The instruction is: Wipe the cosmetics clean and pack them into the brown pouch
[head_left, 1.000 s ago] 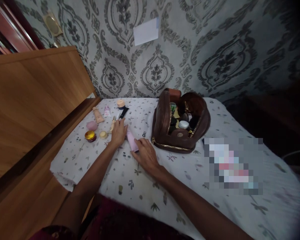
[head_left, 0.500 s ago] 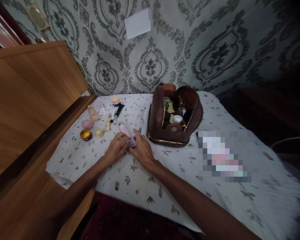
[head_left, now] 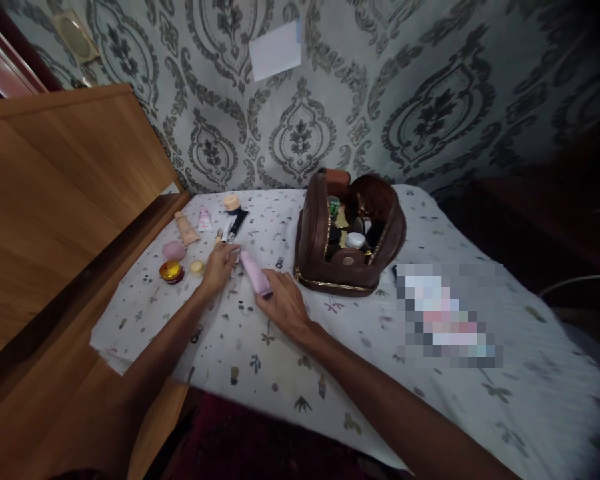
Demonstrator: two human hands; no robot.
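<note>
A pale pink squeeze tube [head_left: 255, 272] slants above the white patterned sheet, its lower end between the thumb and fingers of my right hand [head_left: 286, 303]. My left hand [head_left: 220, 267] has its fingertips together at the tube's upper, capped end, and they hide most of the cap. Just beyond the left hand lie a small beige tube [head_left: 219, 234] and a black tube [head_left: 238, 224]. To its left sit a small cream-coloured jar [head_left: 197, 268], a jar with a gold lid [head_left: 171, 271] and a pink makeup sponge [head_left: 174, 251].
An open brown cosmetics bag [head_left: 347, 267], full of jars and other items, stands right of my hands. Further back left are a beige tube [head_left: 187, 228], a small pink-white tube [head_left: 205, 219] and a peach-lidded jar [head_left: 232, 204]. A wooden panel [head_left: 70, 200] borders the left; patterned wall behind.
My left hand has moved from the tube's lower part up and left to its capped end. More of the pink tube shows now, while my right hand stays around its lower end.
</note>
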